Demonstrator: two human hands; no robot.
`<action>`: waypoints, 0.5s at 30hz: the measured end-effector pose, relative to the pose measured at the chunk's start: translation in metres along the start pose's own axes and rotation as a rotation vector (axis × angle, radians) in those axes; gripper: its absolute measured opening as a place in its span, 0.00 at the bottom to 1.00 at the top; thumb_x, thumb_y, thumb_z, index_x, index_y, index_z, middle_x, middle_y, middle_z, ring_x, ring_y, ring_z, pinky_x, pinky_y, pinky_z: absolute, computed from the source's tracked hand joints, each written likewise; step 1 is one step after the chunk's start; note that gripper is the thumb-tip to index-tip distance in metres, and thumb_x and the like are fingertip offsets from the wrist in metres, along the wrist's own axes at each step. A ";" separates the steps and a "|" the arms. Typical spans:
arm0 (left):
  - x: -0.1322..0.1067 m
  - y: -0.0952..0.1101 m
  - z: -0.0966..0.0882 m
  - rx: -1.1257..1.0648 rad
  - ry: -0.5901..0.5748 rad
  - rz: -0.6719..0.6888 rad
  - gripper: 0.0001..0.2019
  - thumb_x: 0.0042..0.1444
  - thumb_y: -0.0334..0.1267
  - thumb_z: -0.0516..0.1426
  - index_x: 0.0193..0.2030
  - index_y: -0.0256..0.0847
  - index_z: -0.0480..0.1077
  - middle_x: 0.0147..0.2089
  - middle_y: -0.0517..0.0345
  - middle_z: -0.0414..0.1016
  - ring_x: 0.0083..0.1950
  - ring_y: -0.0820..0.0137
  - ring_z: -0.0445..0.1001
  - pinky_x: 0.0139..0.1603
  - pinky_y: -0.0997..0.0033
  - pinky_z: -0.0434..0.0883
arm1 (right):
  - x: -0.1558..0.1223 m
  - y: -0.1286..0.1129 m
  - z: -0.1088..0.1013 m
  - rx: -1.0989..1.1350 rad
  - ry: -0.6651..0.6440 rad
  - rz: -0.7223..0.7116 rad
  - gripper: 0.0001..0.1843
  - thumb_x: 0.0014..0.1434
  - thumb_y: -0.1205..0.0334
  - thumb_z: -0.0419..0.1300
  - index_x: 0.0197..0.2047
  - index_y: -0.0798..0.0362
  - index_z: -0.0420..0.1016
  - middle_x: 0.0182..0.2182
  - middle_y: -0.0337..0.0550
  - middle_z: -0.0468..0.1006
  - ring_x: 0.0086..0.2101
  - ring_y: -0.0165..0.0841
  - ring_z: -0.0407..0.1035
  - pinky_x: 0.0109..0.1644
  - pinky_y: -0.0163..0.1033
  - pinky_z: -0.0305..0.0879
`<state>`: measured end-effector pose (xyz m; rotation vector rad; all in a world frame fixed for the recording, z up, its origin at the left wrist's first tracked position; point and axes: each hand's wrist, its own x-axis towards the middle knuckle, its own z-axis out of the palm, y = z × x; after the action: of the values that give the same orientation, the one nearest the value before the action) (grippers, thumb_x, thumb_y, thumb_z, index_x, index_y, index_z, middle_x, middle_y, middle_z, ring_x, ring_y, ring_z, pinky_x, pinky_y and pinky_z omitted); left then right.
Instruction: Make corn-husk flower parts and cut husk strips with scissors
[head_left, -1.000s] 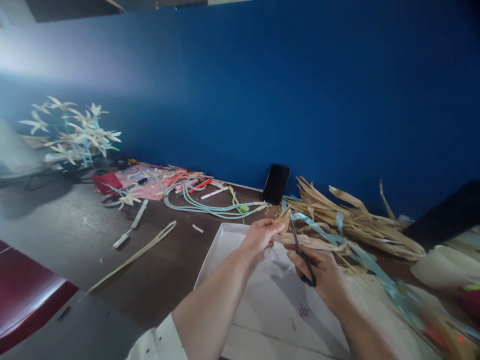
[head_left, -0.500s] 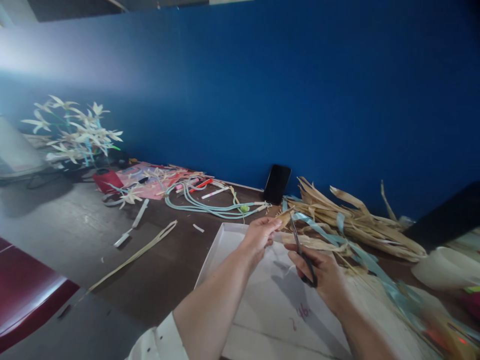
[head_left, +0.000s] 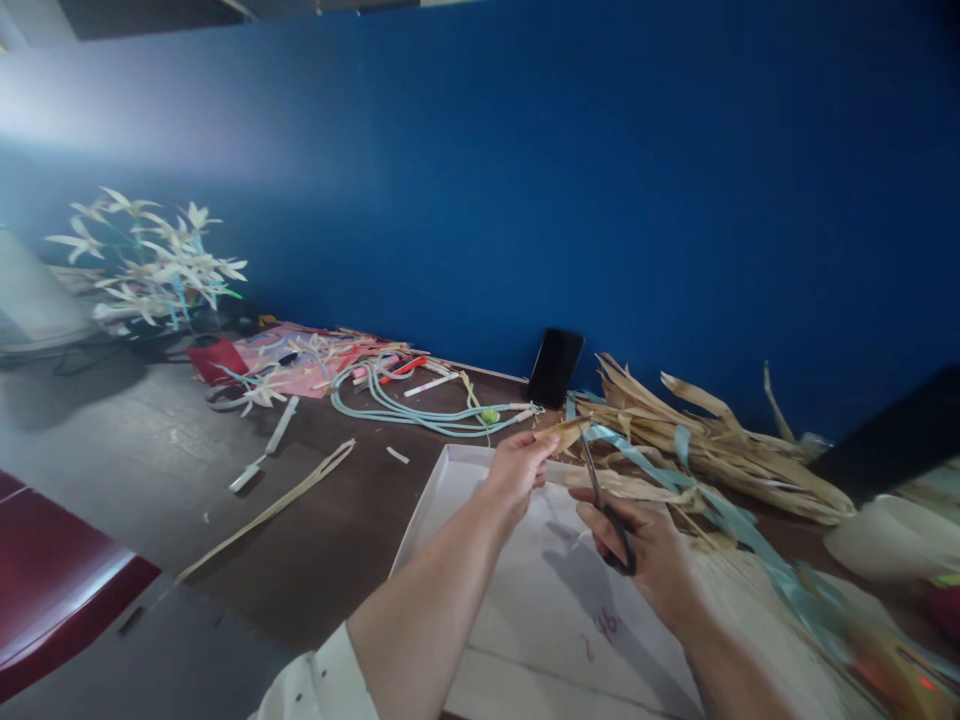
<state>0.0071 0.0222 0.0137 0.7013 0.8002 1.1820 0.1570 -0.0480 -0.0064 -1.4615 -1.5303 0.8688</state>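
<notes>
Over a white shallow box lid [head_left: 517, 630], my left hand [head_left: 517, 475] pinches a piece of tan dried husk [head_left: 562, 434]. Scissors [head_left: 592, 470] with black handles are gripped in my right hand [head_left: 641, 545], thumb and fingers at the loops. Their blades point up and away, touching the right end of the husk piece or lying very close to it. Just beyond my right hand lies a pile of dried husks [head_left: 697, 440], with a pale blue ribbon [head_left: 637, 455] trailing across it.
A black phone [head_left: 555, 367] leans against the blue partition [head_left: 480, 180]. Left of it are looped pale blue cords [head_left: 397, 412], pens and a pink sheet [head_left: 281, 350]. White husk-like flowers [head_left: 172, 260] stand far left; a braided strand [head_left: 277, 505] lies nearer. A white bowl [head_left: 892, 535] sits right.
The husk piece in my left hand has shifted slightly and shows more beyond the fingers. My right hand and the scissors stay almost where they were.
</notes>
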 end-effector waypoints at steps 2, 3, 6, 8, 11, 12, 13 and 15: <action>0.000 0.000 0.000 -0.006 0.004 0.004 0.16 0.42 0.43 0.65 0.27 0.36 0.64 0.18 0.68 0.53 0.18 0.83 0.44 0.22 0.74 0.39 | 0.001 0.001 -0.001 0.039 -0.058 0.034 0.26 0.53 0.46 0.61 0.49 0.55 0.76 0.17 0.33 0.62 0.20 0.26 0.55 0.23 0.34 0.48; 0.000 0.001 0.000 -0.009 0.007 0.007 0.16 0.42 0.43 0.65 0.26 0.36 0.64 0.18 0.68 0.53 0.18 0.83 0.45 0.22 0.74 0.39 | 0.001 0.001 -0.001 0.058 -0.073 0.051 0.26 0.54 0.46 0.61 0.50 0.55 0.75 0.17 0.33 0.62 0.20 0.26 0.55 0.23 0.34 0.48; 0.001 0.000 0.000 -0.021 0.004 0.019 0.16 0.41 0.43 0.66 0.26 0.36 0.64 0.19 0.66 0.56 0.18 0.83 0.46 0.21 0.74 0.40 | 0.001 -0.001 -0.002 0.073 -0.072 0.075 0.27 0.53 0.46 0.60 0.50 0.57 0.75 0.17 0.33 0.61 0.20 0.26 0.54 0.23 0.34 0.48; 0.002 -0.001 0.000 -0.027 -0.009 0.023 0.17 0.40 0.43 0.66 0.26 0.36 0.63 0.19 0.66 0.56 0.18 0.84 0.46 0.21 0.74 0.39 | 0.000 -0.003 -0.002 0.068 -0.068 0.070 0.27 0.53 0.46 0.61 0.49 0.57 0.75 0.16 0.33 0.60 0.20 0.27 0.54 0.23 0.35 0.48; 0.003 -0.003 -0.001 -0.019 -0.021 0.031 0.17 0.40 0.44 0.66 0.26 0.36 0.64 0.19 0.67 0.55 0.18 0.84 0.46 0.21 0.74 0.39 | 0.000 -0.005 -0.001 0.066 -0.063 0.059 0.27 0.52 0.46 0.61 0.48 0.56 0.76 0.16 0.33 0.60 0.19 0.27 0.54 0.23 0.34 0.48; 0.004 -0.003 -0.002 -0.012 -0.020 0.033 0.17 0.40 0.44 0.66 0.27 0.36 0.64 0.19 0.67 0.55 0.18 0.84 0.46 0.21 0.74 0.39 | 0.000 -0.005 -0.001 0.069 -0.062 0.060 0.26 0.52 0.46 0.61 0.48 0.56 0.76 0.16 0.33 0.61 0.19 0.27 0.54 0.23 0.34 0.48; 0.004 -0.004 -0.002 -0.001 -0.013 0.036 0.17 0.40 0.44 0.66 0.27 0.36 0.64 0.19 0.67 0.55 0.18 0.83 0.47 0.21 0.74 0.40 | 0.000 -0.005 -0.001 0.068 -0.059 0.063 0.26 0.52 0.46 0.61 0.48 0.56 0.76 0.16 0.33 0.61 0.19 0.27 0.54 0.22 0.34 0.48; 0.004 -0.004 -0.002 0.023 0.006 0.036 0.17 0.40 0.44 0.66 0.26 0.36 0.64 0.19 0.66 0.56 0.18 0.83 0.48 0.22 0.74 0.41 | -0.001 -0.007 -0.001 0.061 -0.058 0.070 0.26 0.52 0.46 0.61 0.48 0.55 0.76 0.16 0.33 0.61 0.19 0.27 0.55 0.22 0.34 0.48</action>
<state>0.0083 0.0252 0.0089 0.7343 0.8105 1.2099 0.1555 -0.0493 0.0002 -1.4642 -1.4893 0.9983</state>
